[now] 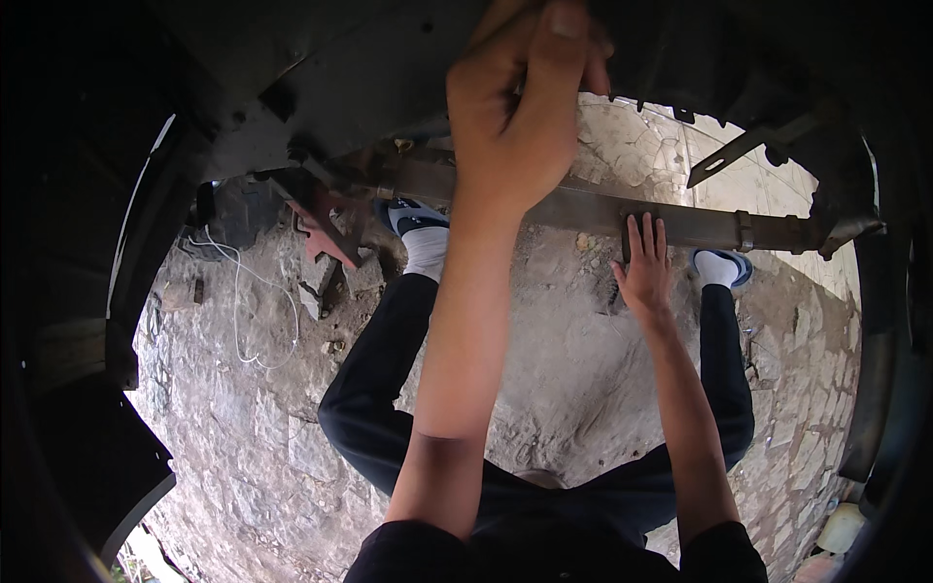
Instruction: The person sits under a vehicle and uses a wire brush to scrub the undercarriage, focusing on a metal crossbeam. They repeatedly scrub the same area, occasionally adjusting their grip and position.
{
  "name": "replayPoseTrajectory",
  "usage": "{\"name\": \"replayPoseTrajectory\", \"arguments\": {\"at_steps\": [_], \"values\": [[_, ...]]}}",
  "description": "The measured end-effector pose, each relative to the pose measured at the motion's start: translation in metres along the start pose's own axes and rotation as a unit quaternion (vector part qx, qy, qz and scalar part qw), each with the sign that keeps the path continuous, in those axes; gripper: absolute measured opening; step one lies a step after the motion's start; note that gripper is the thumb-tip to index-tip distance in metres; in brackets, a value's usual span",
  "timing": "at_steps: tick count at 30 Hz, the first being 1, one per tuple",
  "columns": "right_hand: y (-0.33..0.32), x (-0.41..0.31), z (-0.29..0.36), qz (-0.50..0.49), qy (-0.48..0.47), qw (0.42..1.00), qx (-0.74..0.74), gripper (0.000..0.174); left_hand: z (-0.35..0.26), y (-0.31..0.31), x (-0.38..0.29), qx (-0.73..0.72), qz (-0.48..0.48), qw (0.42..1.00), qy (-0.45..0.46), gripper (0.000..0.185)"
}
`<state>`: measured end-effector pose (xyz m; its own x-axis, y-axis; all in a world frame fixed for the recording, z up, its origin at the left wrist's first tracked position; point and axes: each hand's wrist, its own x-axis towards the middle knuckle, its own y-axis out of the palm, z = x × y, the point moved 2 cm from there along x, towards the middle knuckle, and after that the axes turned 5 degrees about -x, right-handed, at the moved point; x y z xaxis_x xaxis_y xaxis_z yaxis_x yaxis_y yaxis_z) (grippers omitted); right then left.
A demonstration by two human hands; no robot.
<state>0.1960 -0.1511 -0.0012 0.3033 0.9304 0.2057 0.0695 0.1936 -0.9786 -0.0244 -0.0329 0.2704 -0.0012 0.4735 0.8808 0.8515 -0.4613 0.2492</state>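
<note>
My left hand (536, 80) is raised at the top centre with its fingers curled against dark parts overhead; whether it grips anything there cannot be seen. My right hand (645, 266) lies lower, palm down with the fingers spread, its fingertips on a long metal crossbar (685, 224). The bar runs from the left of centre to the right, behind my left forearm. Near its right end sits a metal clamp band (743, 230). Above the right part of the bar juts a slotted metal bracket (725, 158).
Dark panels (350, 87) surround the opening. A red metal stand (324, 229) is at the left by broken stone blocks (361, 273). A thin white cable (237, 291) loops over the stone ground. My slippered feet (721, 267) stand near the bar. A pale container (840, 527) is lower right.
</note>
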Motion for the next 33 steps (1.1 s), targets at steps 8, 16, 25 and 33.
{"name": "replayPoseTrajectory", "arguments": {"at_steps": [8, 16, 25, 33], "values": [[-0.021, -0.012, -0.085, 0.009, 0.039, 0.998, -0.038, 0.085, 0.005, 0.002, -0.001, -0.030, 0.007, 0.997, 0.066, 0.046], [-0.008, 0.012, -0.079, 0.002, 0.075, 0.996, -0.039, 0.087, 0.010, -0.001, -0.002, -0.007, -0.011, 0.999, 0.040, 0.050], [-0.002, -0.002, -0.015, -0.004, -0.021, 1.000, 0.003, 0.086, 0.011, -0.004, -0.002, 0.003, -0.004, 0.999, 0.043, 0.050], [-0.025, -0.009, -0.100, 0.003, 0.053, 0.997, -0.049, 0.087, 0.001, 0.001, -0.002, -0.010, 0.002, 0.999, 0.039, 0.049]]}}
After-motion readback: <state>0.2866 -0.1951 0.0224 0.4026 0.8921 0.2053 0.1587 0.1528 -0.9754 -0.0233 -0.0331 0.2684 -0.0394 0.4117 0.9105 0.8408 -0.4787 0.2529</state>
